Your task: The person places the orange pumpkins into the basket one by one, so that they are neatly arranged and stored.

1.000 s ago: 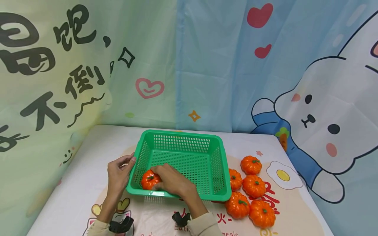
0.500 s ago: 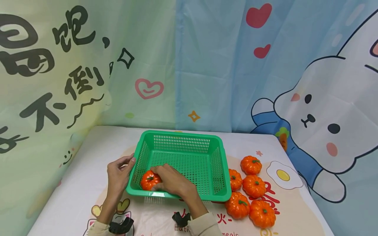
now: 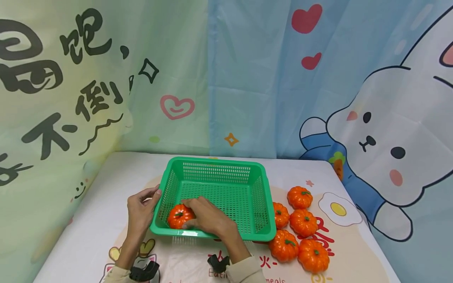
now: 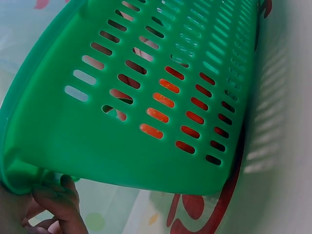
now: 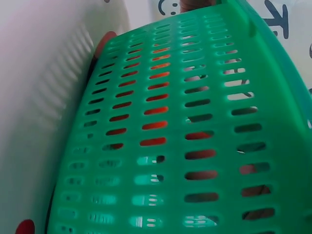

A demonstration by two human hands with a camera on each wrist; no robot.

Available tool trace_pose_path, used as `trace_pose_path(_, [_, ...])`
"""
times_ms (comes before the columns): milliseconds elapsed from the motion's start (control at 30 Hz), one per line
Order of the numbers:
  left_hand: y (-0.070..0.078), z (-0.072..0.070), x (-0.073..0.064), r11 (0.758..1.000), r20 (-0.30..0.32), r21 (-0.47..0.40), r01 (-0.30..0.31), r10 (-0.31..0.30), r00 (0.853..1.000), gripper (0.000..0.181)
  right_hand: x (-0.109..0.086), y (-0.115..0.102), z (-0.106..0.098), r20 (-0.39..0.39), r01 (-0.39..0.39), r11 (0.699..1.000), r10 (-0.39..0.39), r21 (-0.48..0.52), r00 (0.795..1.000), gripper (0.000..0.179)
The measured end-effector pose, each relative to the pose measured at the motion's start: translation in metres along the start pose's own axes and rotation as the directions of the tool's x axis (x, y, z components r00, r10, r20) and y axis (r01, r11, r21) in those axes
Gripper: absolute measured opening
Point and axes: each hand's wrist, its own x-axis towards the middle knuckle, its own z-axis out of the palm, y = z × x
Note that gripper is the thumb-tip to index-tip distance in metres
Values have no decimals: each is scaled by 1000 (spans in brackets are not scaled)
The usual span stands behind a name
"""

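Observation:
In the head view, a green plastic basket (image 3: 231,236) with slotted walls stands on the table. My left hand (image 3: 139,212) holds its left rim between thumb and curled fingers; the left wrist view shows that hand's fingers (image 4: 61,202) at a corner of the rim. My right hand (image 3: 209,216) reaches inside over the front wall and grips a small orange pumpkin (image 3: 175,217) in the near left corner, thumb at the front and fingers behind. Patches of the pumpkin (image 4: 158,116) show orange through the slots. From the right wrist, the basket wall (image 5: 287,141) hides most of the right hand.
Several more orange pumpkins (image 3: 303,223) lie close together right of the basket, the nearest ones against its right side. The table (image 3: 131,169) has a printed white cloth. A printed curtain (image 3: 244,78) hangs behind its far edge.

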Motion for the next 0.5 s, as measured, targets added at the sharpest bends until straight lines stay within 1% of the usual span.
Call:
trace_pose_path(133, [0, 0, 0, 1000, -1, 3, 3, -3, 1000, 32, -6, -1, -4, -1, -42, 999, 42, 6, 999, 70])
trace_pose_path(267, [-1, 1, 0, 1000, -3, 11, 8, -8, 1000, 32, -12, 0, -8, -8, -69, 997, 69, 16, 998, 73])
trace_pose_path(500, [1, 1, 0, 1000, -7, 14, -1, 1, 1000, 31, -24, 4, -18, -31, -72, 997, 73, 42, 997, 74])
